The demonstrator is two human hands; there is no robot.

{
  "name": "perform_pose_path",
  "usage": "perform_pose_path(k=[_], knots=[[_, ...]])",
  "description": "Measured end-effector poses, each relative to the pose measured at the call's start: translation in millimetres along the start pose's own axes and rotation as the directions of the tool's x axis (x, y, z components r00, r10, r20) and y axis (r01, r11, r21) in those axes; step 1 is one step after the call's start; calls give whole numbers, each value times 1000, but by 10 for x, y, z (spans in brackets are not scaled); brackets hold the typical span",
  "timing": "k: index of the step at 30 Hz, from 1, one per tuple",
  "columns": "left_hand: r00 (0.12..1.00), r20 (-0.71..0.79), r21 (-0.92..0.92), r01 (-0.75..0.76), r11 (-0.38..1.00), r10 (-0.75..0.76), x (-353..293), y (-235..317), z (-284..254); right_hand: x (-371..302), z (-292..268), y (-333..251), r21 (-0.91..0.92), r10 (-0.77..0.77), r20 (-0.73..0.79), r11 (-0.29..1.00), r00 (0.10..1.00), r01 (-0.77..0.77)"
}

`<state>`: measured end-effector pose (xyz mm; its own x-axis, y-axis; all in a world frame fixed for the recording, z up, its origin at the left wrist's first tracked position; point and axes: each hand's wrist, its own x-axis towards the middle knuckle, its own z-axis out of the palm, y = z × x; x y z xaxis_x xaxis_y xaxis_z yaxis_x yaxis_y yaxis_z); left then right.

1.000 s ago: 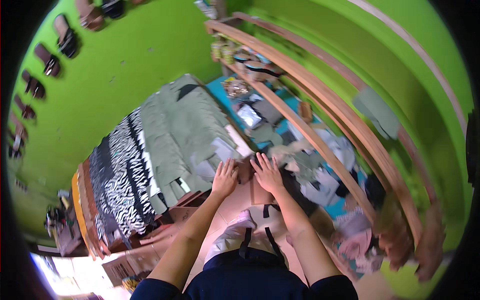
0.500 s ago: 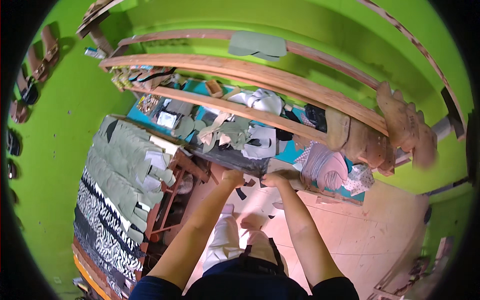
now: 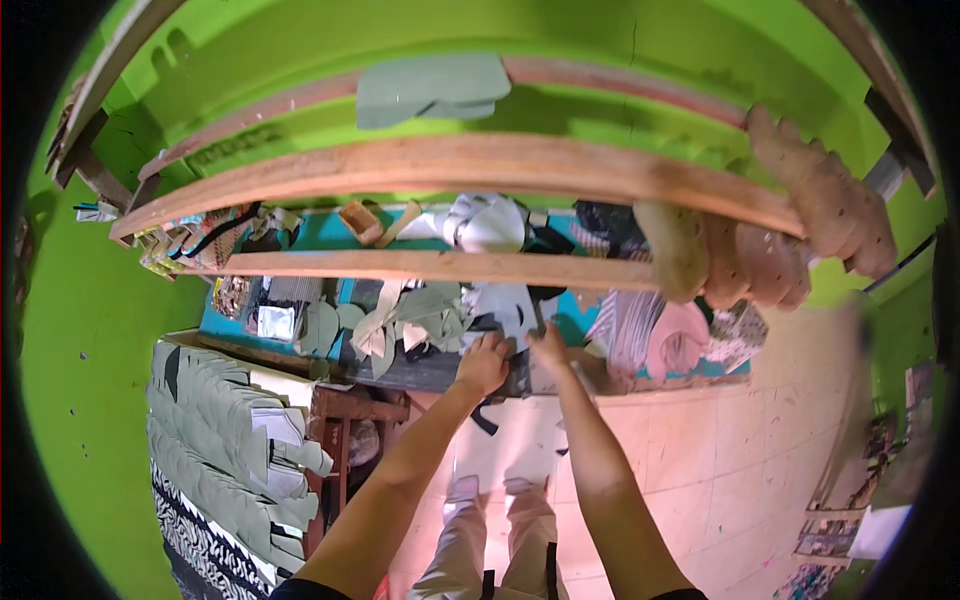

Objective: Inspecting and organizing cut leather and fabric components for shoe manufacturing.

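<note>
My left hand is at the front edge of the workbench, fingers curled down by a light grey cut piece and dark scraps. Close to its right, my right hand reaches over the same edge with its fingers closed. A thin dark shape runs up from its fingertips, too small to name. What either hand grips is hidden. Left of my hands lies a heap of grey-green and beige cut pieces. Stacked pale and pink curved pieces lie to the right.
Wooden rails cross above the bench, with brown foot-shaped forms at their right end. A grey-green sheet hangs on the upper rail. Layered grey-green pieces cover a side table at left. A black strip lies below my left hand.
Both hands have moved forward from in front of the bench edge to over it, close to the light grey piece. My view has turned left and tilted, and my feet show farther down.
</note>
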<state>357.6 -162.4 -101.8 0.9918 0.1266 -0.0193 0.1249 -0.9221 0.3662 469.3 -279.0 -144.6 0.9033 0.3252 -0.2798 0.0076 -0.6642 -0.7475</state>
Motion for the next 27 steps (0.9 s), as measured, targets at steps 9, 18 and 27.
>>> perform_pose_path(k=[9,18,27], knots=[[933,-356,-298,-163,941,49,135,-72,-414,-224,-142,-415,312,-191,-283,909,940,278],[994,105,-829,66,555,38,11,-391,-1071,-749,-440,-1054,358,-416,418,892,807,275],[945,327,-796,280,536,-8,-495,-1008,-737,-498,67,-808,237,-279,324,949,904,208]])
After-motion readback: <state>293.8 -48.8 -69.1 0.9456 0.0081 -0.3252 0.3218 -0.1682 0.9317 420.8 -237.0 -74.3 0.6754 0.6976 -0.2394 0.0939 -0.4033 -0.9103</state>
